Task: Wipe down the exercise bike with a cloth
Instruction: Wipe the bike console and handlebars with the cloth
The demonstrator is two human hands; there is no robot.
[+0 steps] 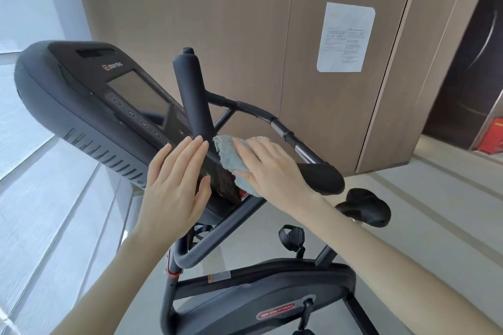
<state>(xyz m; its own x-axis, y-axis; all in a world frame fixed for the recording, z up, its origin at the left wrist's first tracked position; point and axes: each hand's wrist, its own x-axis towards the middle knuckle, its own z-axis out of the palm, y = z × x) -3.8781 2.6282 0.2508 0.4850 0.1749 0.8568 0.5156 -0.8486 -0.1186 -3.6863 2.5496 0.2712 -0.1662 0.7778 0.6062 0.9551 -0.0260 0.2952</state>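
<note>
The black exercise bike (261, 296) fills the middle of the head view, its console (89, 106) with a dark screen tilted up at the left. My left hand (174, 185) lies flat with straight fingers on the console's lower edge. My right hand (272, 168) presses a light blue cloth (227, 155) flat against the console's lower right part, just below a black foam handlebar grip (193, 95). Most of the cloth is hidden under that hand.
A second handlebar (321, 174) curves out to the right, with the black saddle (367, 207) and a pedal (291, 236) beyond and below. Wooden wall panels carry a paper notice (345, 37) behind. Window panes run along the left; pale floor lies below.
</note>
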